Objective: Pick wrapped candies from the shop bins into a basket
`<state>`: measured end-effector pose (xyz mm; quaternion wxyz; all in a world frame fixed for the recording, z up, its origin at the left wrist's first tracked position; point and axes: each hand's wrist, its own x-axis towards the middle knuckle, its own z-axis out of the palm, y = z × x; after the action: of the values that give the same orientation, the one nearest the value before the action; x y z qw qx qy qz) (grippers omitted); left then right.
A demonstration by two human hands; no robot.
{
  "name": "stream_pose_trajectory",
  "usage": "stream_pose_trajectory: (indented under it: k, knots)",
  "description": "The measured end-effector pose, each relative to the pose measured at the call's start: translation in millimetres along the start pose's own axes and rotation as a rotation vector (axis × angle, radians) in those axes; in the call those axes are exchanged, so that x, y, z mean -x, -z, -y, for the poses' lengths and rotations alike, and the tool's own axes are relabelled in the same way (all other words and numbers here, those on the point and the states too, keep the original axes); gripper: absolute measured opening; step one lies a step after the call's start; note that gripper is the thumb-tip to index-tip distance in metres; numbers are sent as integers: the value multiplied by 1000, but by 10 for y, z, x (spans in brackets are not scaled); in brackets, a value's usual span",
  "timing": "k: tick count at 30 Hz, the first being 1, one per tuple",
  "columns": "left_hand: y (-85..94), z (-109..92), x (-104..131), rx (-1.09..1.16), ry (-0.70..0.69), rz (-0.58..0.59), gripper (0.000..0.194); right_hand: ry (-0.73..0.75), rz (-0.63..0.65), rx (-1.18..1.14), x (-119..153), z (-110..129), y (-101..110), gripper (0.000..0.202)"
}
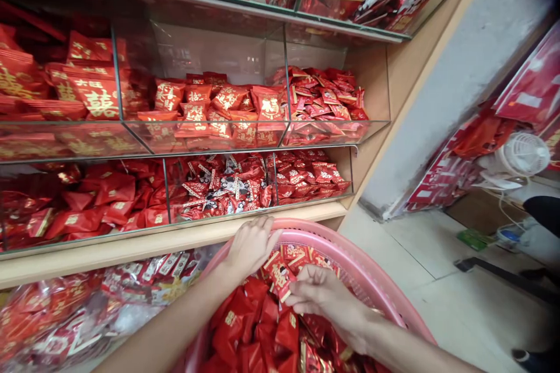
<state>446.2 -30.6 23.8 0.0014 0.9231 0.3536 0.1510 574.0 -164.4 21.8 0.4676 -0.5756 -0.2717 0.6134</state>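
Note:
A pink plastic basket [350,239] stands at the lower middle, full of small red packets with gold print. Over its far left rim lies my left hand [254,245], fingers spread and nothing held. My right hand [321,297] is inside the basket, its thumb and fingers pinching the edge of a red packet with cartoon figures [280,275]. Left of that packet lie darker red wrapped pieces [245,315]. More red and gold packets rest against the basket's inner far wall.
Shelves with clear dividers [286,81] hold red packets in several compartments beyond the basket. Clear bags [131,297] lie below the bottom shelf. At the right are tiled floor [420,245], a wall and a white fan [525,154].

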Motion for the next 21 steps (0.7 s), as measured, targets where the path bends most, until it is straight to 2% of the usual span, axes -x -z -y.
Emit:
stream_pose_trajectory:
  k: [4,8,12,16,19,21]
  knots:
    - [17,-1,6,7,1,1,45,3,-13,40,-137,-90,-70,40]
    - [10,0,8,9,1,1,45,-17,-32,110,-208,-128,-95,31]
    - [-3,6,8,15,8,5,44,-124,-23,258,-226,-171,-126,17]
    - [-15,15,9,13,18,-5,44,-191,13,384,-234,-242,-112,19]
    - [-24,24,13,18,19,-17,44,-181,45,539,-220,-121,-50,26]
    - [-34,31,15,24,29,-19,44,-83,12,617,-166,164,4,30]
